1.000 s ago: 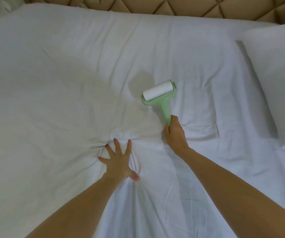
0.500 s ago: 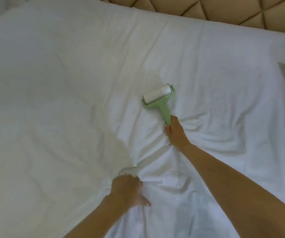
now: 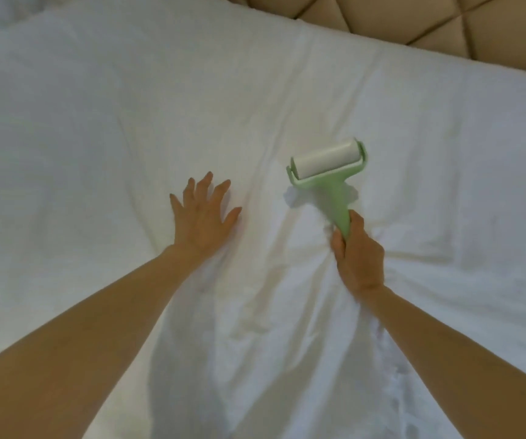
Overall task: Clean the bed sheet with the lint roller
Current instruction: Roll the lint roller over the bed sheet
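**Right hand on the roller, left hand flat on the sheet**

Right hand (image 3: 360, 253) of mine is closed in a fist around the lower end of the lint roller (image 3: 328, 179), thumb lying up along the green handle. The handle runs up and a little left from my grip to a green fork that carries the white sticky drum. The drum lies crosswise, its right end tilted slightly higher in the view, and it sits against the bed sheet (image 3: 97, 122) just beyond my knuckles. A small patch of shade shows on either side of the handle's neck, under the fork.

Left hand (image 3: 203, 217) holds nothing. It is spread wide open, palm down, fingers fanned and pressed onto the sheet, to the left of the roller and apart from it. The fingertips point away from me, toward the head of the bed.

The sheet is white and covers almost the whole view. It is fairly smooth on the far side and to the left, but creases fan out between my two forearms and bunch up around my right wrist. A tan quilted headboard (image 3: 476, 23) shows along the top right edge, touching the far border of the sheet
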{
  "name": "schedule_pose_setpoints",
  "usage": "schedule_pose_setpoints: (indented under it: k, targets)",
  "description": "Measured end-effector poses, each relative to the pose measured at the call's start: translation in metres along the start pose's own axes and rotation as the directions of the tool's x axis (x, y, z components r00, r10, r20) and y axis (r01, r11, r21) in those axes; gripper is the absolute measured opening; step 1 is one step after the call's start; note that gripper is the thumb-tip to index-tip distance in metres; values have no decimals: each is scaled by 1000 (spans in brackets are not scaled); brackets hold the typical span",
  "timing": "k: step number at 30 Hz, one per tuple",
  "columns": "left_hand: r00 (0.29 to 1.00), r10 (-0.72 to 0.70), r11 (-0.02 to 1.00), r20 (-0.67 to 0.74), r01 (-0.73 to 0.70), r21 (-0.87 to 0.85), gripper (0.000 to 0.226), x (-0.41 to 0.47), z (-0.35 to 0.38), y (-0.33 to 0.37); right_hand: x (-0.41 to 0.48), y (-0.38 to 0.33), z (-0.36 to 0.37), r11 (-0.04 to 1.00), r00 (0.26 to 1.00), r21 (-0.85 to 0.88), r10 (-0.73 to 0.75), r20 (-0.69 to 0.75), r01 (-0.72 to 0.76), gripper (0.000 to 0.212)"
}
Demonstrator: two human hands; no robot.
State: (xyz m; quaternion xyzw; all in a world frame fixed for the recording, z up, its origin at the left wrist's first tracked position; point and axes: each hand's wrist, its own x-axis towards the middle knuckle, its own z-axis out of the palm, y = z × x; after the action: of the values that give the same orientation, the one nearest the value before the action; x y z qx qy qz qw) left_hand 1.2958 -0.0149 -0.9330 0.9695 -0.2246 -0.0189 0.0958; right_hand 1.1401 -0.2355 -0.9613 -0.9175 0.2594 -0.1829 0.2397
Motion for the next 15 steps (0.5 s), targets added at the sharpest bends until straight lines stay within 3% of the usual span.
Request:
schedule_pose_setpoints:
  k: [5,10,15]
  targets:
    - [993,-22,1000,-113,21,-13,43,57,12,-13,1,5,4,998,998,14,63,-27,-62,45]
    - [955,-46,989,-292,85,121,29,87,36,-17,5,8,8,994,994,-36,104,12,-104,59]
    - [904,-31,998,-426,50,33,22,87,49,-21,7,8,12,990,993,-82,114,-4,-114,67]
